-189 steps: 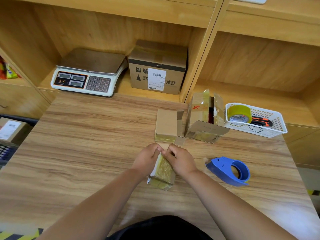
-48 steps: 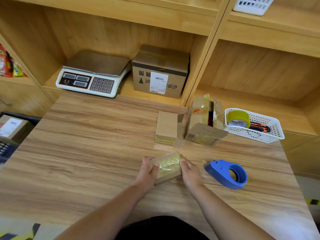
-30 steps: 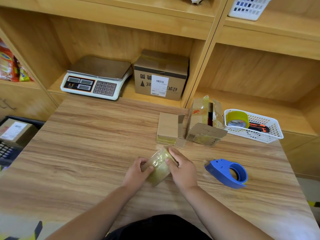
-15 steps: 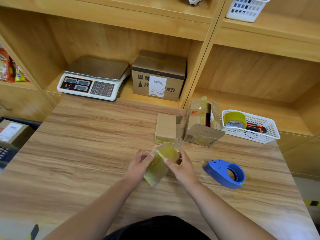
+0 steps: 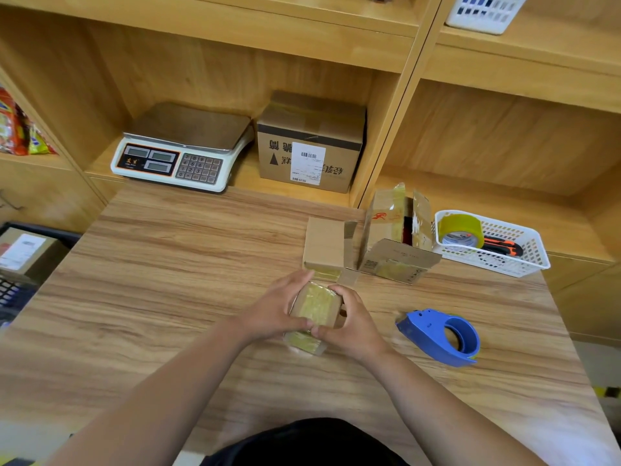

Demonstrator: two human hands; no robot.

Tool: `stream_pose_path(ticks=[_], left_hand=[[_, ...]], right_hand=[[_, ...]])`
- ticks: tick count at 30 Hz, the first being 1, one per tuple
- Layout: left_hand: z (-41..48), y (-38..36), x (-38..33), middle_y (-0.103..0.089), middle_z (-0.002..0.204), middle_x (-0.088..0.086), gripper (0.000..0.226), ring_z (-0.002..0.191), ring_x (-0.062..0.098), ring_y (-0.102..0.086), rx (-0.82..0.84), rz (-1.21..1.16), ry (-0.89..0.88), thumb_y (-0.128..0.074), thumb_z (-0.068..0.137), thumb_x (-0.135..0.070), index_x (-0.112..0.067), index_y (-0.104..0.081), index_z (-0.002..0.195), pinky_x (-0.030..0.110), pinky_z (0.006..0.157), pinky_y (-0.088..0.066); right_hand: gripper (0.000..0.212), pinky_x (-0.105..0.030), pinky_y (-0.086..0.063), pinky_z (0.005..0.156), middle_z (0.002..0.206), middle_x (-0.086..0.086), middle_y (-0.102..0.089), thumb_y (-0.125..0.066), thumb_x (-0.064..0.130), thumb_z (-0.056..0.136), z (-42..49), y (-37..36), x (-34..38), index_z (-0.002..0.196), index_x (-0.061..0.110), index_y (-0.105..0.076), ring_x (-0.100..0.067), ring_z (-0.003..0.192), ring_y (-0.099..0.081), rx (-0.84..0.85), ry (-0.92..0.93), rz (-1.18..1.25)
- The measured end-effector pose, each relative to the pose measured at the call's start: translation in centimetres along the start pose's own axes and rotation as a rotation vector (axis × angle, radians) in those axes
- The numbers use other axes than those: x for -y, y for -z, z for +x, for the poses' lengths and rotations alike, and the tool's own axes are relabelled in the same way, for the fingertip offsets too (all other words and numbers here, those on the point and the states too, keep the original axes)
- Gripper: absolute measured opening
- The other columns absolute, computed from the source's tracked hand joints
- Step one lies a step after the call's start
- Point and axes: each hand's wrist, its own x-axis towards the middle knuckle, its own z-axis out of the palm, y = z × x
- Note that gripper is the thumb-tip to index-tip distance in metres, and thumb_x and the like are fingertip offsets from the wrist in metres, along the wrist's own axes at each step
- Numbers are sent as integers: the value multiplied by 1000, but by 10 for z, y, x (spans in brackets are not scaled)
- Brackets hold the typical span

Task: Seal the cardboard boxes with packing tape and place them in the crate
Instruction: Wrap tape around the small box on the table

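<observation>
A small cardboard box [image 5: 317, 307] wrapped in yellowish tape is held upright over the wooden table [image 5: 168, 280]. My left hand [image 5: 274, 312] grips its left side and my right hand [image 5: 353, 326] grips its right side, thumbs meeting at the front. A blue tape dispenser [image 5: 440, 336] lies on the table to the right. Behind the hands sit a closed small cardboard box [image 5: 324, 243] and an open taped box [image 5: 395, 237]. A dark crate [image 5: 20, 264] at the far left edge holds a labelled box.
A white basket [image 5: 524, 260] with a tape roll [image 5: 460, 230] and an orange knife stands at the right. On the shelf behind are a weighing scale [image 5: 181, 149] and a larger labelled carton [image 5: 311, 142]. Snack packets sit at the far left.
Both hands have turned the small taped box from lying tilted to standing on end, and now clasp it from both sides with the thumbs together.
</observation>
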Motion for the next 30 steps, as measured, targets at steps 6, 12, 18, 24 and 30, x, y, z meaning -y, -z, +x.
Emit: stream_pose_path(ticks=[6,12,18,24,30], left_hand=[[16,3,-2,-38,136,-7,74,125,5,-24,12,-5,9,-76,77,-27,-29,-37,140,20,101,-20],[18,-2,1,-43,126,-5,55,119,7,-34,-44,-216,55,-75,70,-31,-51,-48,114,29,103,-32],[23,-10,-3,-50,113,-10,36,112,7,-43,-181,-265,80,-73,72,-34,-58,-54,91,25,90,-35],[30,-22,-5,-58,103,-8,26,107,11,-46,-339,-253,75,-68,84,-20,-43,-58,88,18,88,-34],[14,-29,-8,-43,119,-10,54,113,11,-45,-400,-200,192,-66,85,-35,-25,-43,133,27,97,-38]], right_hand=[[46,-26,-47,85,102,6,-62,-83,13,67,6,3,2,105,22,-59,-10,98,-57,-71,-25,139],[23,-34,-46,73,92,0,-65,-78,16,74,15,6,5,88,25,-60,-19,73,-55,-99,-68,143],[24,-30,-38,64,71,1,-62,-69,16,82,24,4,8,62,25,-57,-13,65,-49,-188,-138,122],[22,-25,-44,67,72,9,-66,-60,20,89,22,2,6,69,25,-64,-14,75,-59,-255,-158,87],[39,-30,-41,78,98,-3,-65,-44,49,95,10,2,1,104,15,-62,-23,96,-58,-152,-385,-7]])
